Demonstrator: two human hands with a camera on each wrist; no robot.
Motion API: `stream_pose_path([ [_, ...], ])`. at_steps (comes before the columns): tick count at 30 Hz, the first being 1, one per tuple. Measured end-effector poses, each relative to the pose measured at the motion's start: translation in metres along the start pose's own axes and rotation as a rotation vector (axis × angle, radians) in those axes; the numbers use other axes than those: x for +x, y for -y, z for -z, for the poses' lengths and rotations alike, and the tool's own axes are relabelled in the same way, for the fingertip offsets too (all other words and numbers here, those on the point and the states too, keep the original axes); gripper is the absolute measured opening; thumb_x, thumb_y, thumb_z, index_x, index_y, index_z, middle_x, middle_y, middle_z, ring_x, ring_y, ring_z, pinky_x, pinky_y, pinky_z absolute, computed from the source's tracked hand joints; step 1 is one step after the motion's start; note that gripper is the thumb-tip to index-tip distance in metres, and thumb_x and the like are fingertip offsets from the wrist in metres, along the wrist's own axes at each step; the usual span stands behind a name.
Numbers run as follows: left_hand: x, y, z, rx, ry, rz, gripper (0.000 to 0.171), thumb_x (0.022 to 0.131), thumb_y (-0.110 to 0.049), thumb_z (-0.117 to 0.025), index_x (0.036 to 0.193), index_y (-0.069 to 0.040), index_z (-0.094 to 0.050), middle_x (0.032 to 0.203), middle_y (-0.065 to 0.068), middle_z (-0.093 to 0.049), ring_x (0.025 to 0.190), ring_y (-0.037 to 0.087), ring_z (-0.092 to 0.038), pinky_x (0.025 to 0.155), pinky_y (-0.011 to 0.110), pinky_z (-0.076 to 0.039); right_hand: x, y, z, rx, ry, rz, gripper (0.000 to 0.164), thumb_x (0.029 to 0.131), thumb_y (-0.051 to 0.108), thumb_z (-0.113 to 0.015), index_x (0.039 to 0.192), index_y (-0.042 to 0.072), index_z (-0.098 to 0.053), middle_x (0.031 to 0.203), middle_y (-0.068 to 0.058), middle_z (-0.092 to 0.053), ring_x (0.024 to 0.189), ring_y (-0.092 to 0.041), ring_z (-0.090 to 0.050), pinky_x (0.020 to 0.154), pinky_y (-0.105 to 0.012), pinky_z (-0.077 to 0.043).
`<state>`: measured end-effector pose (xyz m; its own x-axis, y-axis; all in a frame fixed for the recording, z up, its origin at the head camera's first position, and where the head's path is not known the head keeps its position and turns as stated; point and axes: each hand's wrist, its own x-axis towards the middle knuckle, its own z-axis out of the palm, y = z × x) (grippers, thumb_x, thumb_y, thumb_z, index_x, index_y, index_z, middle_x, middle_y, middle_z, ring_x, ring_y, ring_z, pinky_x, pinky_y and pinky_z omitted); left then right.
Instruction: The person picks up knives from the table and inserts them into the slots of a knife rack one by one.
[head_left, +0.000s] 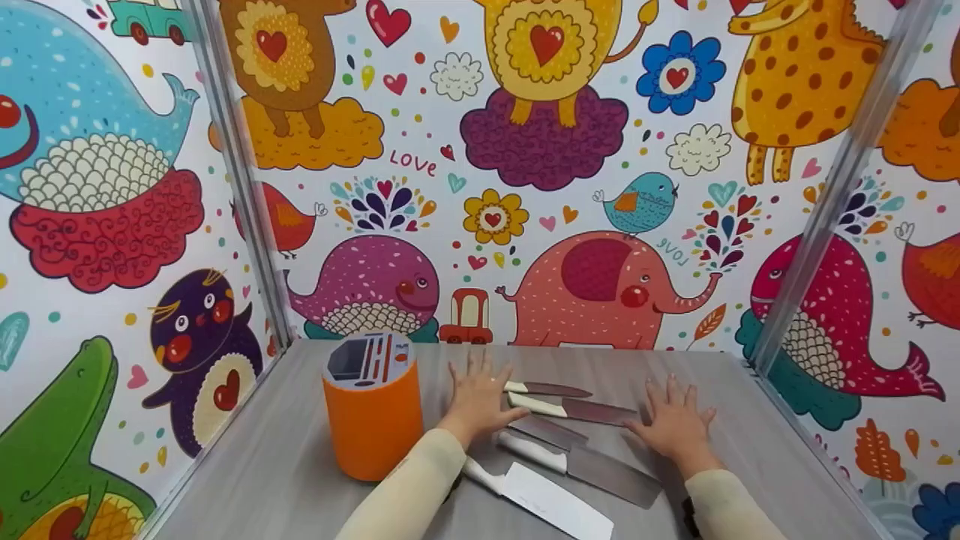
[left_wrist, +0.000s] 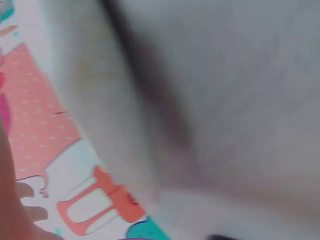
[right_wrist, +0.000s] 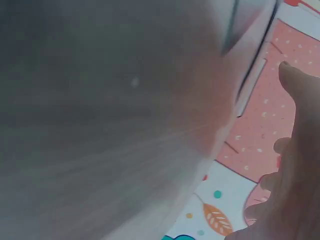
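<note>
My left hand [head_left: 476, 399] has its fingers spread, palm down beside the knife handles, with nothing in its grip. Fingers also spread, my right hand [head_left: 679, 421] is near the knife tips and holds nothing. Between the hands several knives lie roughly in a row: a small knife [head_left: 555, 389] farthest off, a longer knife [head_left: 600, 410], a blade [head_left: 551, 430] whose handle is hidden, a broad cleaver [head_left: 615, 475], and a shiny cleaver [head_left: 559, 501] closest. An orange knife block [head_left: 375, 431] with a grey slotted top stands left of my left hand. Both wrist views show mostly a blurred surface.
The grey tabletop [head_left: 262, 450] is enclosed by patterned panels. The back panel [head_left: 480, 217] rises behind the knives, with metal posts [head_left: 247, 172] at the corners. Cartoon animals cover the walls.
</note>
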<state>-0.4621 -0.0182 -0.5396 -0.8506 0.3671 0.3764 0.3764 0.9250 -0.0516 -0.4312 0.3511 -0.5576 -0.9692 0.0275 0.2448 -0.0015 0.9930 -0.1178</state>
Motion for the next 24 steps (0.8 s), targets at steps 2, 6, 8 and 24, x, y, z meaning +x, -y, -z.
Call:
stream_pose_path([
  [2,-0.005,-0.003,0.009,-0.032,-0.012,0.005,0.096,0.078,-0.091,-0.031,0.156,-0.036,-0.028,0.165,0.017,-0.019,0.148,0.051,-0.018,0.105,0.081,-0.021,-0.003,0.007,0.001,0.021,-0.015,0.003,0.104,0.076,0.076,-0.062,0.154,0.013,-0.033,0.159,-0.031,-0.019,0.141,-0.065,-0.010,0.096,-0.087,0.001],
  [6,-0.021,-0.017,0.027,-0.111,-0.060,0.005,0.094,0.079,-0.090,-0.032,0.156,-0.037,-0.024,0.166,0.015,-0.016,0.150,0.048,-0.016,0.107,0.079,-0.021,-0.012,0.028,0.008,0.064,-0.015,-0.014,0.100,0.076,0.065,-0.070,0.153,0.012,-0.035,0.160,-0.030,-0.016,0.142,-0.063,-0.009,0.100,-0.085,-0.002],
  [8,-0.032,-0.025,0.035,-0.156,-0.091,-0.003,0.091,0.081,-0.088,-0.033,0.156,-0.038,-0.023,0.166,0.014,-0.017,0.149,0.047,-0.019,0.109,0.078,-0.021,-0.018,0.042,0.012,0.096,-0.009,-0.016,0.097,0.076,0.059,-0.074,0.152,0.012,-0.036,0.161,-0.029,-0.015,0.143,-0.063,-0.008,0.102,-0.084,-0.003],
  [24,-0.121,-0.005,0.129,-0.552,-0.394,-0.014,0.063,0.085,-0.042,-0.073,0.141,-0.026,-0.048,0.144,0.006,-0.051,0.133,0.028,-0.047,0.105,0.055,-0.046,-0.058,0.165,0.046,0.408,-0.042,0.152,0.072,0.071,0.036,-0.087,0.134,0.013,-0.060,0.138,-0.017,-0.057,0.128,-0.042,-0.052,0.103,-0.059,-0.045],
])
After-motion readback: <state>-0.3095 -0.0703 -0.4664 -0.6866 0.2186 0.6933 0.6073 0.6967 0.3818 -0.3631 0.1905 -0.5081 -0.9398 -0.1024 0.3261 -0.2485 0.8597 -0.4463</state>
